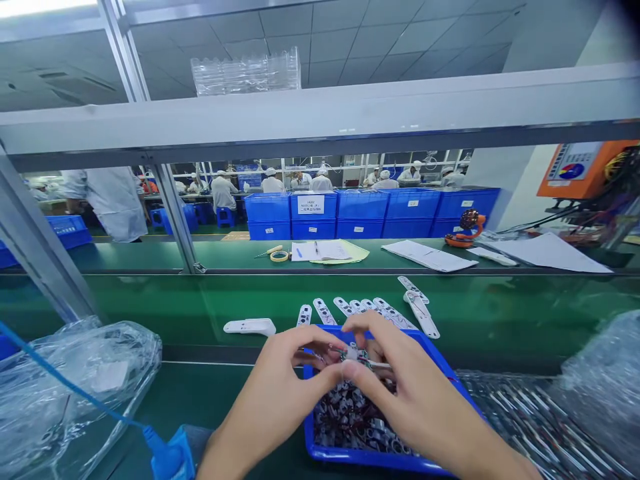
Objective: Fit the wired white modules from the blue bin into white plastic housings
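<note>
Small wired part (356, 355) is pinched between both our hands, low in the middle of the view, right above a blue plastic tray (434, 363). It's too tucked in behind the fingers to make out properly, but we can see something white and shiny with thin wires coming off it.

Going left to right: well off to the left of our left hand, a crinkly transparent plastic bag (115, 353) slumps on the bench, with a thin blue cord (75, 395) running across it to a chunky blue clip (170, 457). Just past that, a smooth, rounded white plastic housing (250, 327) lies on the green belt (200, 313), up beyond the left hand.

Our left hand (273, 393) is curled narrow, its fingertips closed on the part. Under the hands, the tray is heaped with little metal cylinders and dark red wire (350, 420). Flat white slotted strips (325, 311) fan out on the belt beyond the tray. Our right hand (415, 393) is narrow too, gripping the part from the other side. Off to its right sits a second transparent bag packed with thin metal rods (530, 420).
</note>
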A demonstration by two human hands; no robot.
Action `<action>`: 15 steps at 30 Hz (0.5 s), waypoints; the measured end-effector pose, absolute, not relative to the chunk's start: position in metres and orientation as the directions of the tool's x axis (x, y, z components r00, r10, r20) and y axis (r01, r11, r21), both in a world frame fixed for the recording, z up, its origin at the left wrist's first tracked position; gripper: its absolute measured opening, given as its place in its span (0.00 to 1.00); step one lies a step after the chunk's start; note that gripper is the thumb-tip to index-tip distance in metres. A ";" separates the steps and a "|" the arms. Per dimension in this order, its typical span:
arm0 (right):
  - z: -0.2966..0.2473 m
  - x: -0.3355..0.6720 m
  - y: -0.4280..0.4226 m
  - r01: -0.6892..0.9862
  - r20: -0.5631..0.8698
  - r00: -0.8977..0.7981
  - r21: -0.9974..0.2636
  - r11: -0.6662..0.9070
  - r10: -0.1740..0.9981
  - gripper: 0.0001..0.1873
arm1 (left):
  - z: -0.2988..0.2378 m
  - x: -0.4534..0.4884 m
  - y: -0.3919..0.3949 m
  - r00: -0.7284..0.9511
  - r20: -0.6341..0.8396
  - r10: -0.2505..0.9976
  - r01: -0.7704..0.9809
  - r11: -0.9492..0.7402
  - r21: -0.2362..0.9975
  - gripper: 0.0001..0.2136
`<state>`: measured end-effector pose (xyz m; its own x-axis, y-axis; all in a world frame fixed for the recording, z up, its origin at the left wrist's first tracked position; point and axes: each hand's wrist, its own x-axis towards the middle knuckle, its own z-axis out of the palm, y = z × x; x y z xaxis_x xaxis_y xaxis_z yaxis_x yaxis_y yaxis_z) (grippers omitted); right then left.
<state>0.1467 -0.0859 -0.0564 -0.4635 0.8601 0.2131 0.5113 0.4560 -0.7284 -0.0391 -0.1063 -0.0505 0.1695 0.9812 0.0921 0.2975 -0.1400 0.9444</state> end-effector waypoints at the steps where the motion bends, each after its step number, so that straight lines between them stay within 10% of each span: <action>1: -0.057 0.146 -0.086 0.503 0.235 -0.474 -0.718 0.480 0.849 0.12 | -0.050 -0.039 -0.107 0.179 0.093 0.979 0.299 -0.144 0.943 0.06; 15: -0.059 0.155 -0.074 0.476 0.205 -0.498 -0.748 0.464 0.842 0.16 | -0.039 -0.050 -0.112 0.234 0.226 0.946 0.594 -0.323 0.737 0.15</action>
<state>0.1550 -0.0737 -0.0586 -0.4983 0.8423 0.2054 0.4756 0.4636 -0.7476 -0.0500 -0.1121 -0.0386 0.2341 0.9456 0.2260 0.5936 -0.3231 0.7370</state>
